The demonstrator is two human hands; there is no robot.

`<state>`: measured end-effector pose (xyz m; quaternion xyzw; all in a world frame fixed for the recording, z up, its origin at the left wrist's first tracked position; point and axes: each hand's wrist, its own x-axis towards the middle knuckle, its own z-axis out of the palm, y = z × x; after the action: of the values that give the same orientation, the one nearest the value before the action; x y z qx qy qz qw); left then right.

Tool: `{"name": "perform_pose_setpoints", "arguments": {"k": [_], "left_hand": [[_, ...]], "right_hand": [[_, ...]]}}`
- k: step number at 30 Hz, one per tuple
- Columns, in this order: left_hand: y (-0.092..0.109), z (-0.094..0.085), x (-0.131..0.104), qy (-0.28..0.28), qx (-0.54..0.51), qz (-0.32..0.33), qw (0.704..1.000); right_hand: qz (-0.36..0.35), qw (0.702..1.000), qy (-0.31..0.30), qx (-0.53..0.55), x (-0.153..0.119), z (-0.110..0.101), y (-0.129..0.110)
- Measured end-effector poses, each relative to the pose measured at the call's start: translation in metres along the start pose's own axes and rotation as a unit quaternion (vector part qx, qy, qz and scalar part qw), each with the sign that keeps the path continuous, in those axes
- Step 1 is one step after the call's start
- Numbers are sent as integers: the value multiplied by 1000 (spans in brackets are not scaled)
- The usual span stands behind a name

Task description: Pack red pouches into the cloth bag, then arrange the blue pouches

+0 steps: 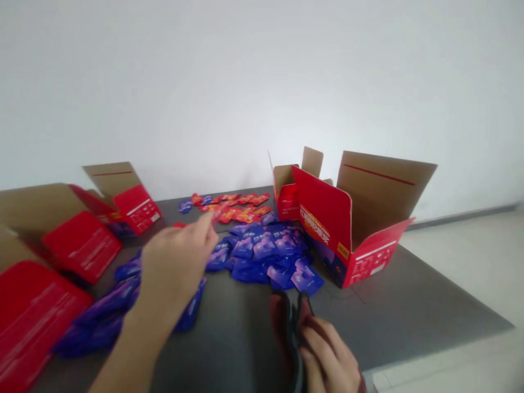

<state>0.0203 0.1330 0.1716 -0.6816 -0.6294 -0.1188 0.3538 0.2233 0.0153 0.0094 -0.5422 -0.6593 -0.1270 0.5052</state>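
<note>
My left hand (178, 256) reaches out over the table, above and between blue-purple sachets. Motion smears its fingers, and I cannot make out whether they hold anything. Beyond them lie several red-orange sachets (245, 213). Low in the view, my right hand (329, 355) is closed round a dark folded item (289, 338) with black edges and reddish-brown faces, perhaps a pouch. That item stands just in front of a heap of blue-purple sachets (262, 245). A second heap of blue sachets (104, 311) is partly hidden behind my left forearm.
On the right stands an open red carton (323, 218) with raised flaps, and a smaller open red box (287, 202) is behind it. More open red cartons (82, 245) line the left side. The grey table (429, 305) meets a white wall at the back.
</note>
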Motion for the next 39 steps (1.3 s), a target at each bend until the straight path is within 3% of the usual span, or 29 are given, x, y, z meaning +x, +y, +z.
{"name": "perform_pose_setpoints", "arguments": {"k": [2, 5, 8, 11, 18, 22, 25, 28, 30, 34, 37, 39], "left_hand": [[12, -7, -42, -21, -59, 41, 997], [33, 2, -94, -133, -128, 80, 980], [48, 17, -132, -243, -164, 115, 949], [49, 25, -157, -279, -226, 164, 919], [25, 35, -164, -251, -388, 203, 863], [30, 38, -158, -236, -414, 221, 851], [40, 38, -165, -163, -360, 280, 875], [49, 43, -179, -85, -290, 340, 891], [51, 47, -188, -41, -261, 342, 902], [51, 48, -196, 2, -258, 323, 910], [53, 41, -195, -48, -266, 301, 914], [55, 37, -195, -97, -273, 285, 914]], "right_hand": [[-19, 999, 30, 19, 5, -9, 4], [-41, 997, 68, 18, 14, -21, 7], [-45, 996, 79, 7, 16, -30, 6], [-48, 997, 56, -1, 12, -31, 4], [-43, 998, -22, 45, 24, -22, -11], [-54, 976, -201, 67, 45, -13, -30], [-87, 933, -348, 8, 51, -1, -42], [-141, 889, -434, -43, 48, 14, -47], [-162, 872, -456, -67, 46, 24, -45], [-139, 873, -448, -136, 55, 44, -35], [-103, 876, -439, -171, 67, 47, -31], [-92, 887, -425, -155, 72, 37, -33]]}}
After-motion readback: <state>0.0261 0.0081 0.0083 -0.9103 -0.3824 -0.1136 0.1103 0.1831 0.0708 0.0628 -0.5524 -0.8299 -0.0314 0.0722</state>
